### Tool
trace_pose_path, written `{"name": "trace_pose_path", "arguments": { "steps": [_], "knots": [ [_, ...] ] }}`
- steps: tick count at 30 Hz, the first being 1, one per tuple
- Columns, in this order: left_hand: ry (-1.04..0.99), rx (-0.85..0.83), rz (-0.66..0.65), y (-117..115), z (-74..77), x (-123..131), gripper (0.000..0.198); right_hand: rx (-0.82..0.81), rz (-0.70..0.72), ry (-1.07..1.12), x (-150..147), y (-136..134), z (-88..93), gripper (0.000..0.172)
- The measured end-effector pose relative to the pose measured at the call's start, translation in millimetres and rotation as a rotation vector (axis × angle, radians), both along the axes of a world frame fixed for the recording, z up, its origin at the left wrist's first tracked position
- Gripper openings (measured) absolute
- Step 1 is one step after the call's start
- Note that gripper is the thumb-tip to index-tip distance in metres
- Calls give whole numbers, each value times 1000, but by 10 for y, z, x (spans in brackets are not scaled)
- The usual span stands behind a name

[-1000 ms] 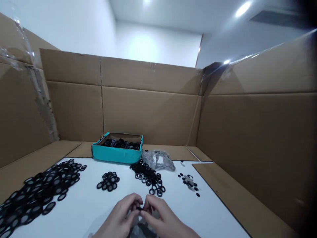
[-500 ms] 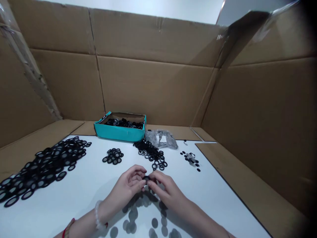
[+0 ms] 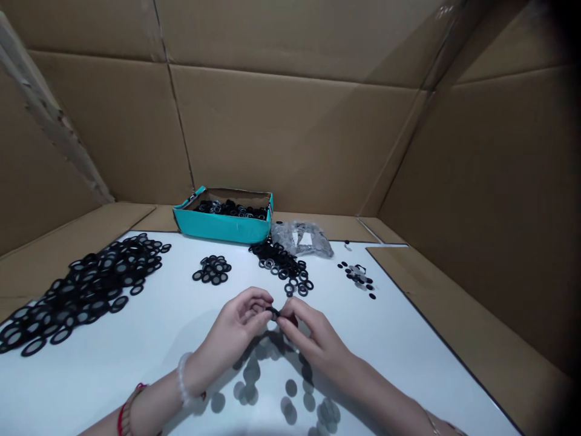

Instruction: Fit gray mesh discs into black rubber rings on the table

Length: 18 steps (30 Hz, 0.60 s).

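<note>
Over the bench (image 3: 149, 369), lower middle, both hands (image 3: 231, 332) pinch a black ring (image 3: 273, 313) that hard squeezing could flick away.

We had brown cardboard walls (image 3: 508, 181) rising behind and on both sides of a white tabletop (image 3: 136, 345), with cardboard strips (image 3: 454, 321) along its edges. We saw a slanting shadow (image 3: 376, 121) across the back wall's (image 3: 254, 139) right part.
</note>
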<state>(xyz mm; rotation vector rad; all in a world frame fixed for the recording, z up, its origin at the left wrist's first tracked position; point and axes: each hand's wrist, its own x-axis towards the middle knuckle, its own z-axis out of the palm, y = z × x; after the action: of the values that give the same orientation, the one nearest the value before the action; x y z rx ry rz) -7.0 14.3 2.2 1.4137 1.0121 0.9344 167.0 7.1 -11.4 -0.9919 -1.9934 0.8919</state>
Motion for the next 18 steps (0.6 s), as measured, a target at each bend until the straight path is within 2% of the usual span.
{"name": "trace_pose_path", "arguments": {
  "steps": [3, 5, 7, 10, 14, 18],
  "knots": [
    [-71, -110, -8, -12, -9, 12, 21, -4, 10, -21, 14, 21, 16, 9],
    [11, -20, 11, -27, -16, 9, 20, 7, 19, -61, 31, 22, 42, 12],
    [145, 148, 21, -41, -16, -1, 14, 14, 26, -102, 48, 17, 66, 15],
    [246, 263, -60, -50, -8, -14, 12, 9, 54, -168, 65, 11, 82, 16],
    [197, 198, -145, -53, 0, -3, 15, 30, 123, -198, 73, -8, 73, 21],
    [130, 122, -116, -55, 20, 21, 10, -1, 80, -100, 84, -46, 68, 23]
  ]
}}
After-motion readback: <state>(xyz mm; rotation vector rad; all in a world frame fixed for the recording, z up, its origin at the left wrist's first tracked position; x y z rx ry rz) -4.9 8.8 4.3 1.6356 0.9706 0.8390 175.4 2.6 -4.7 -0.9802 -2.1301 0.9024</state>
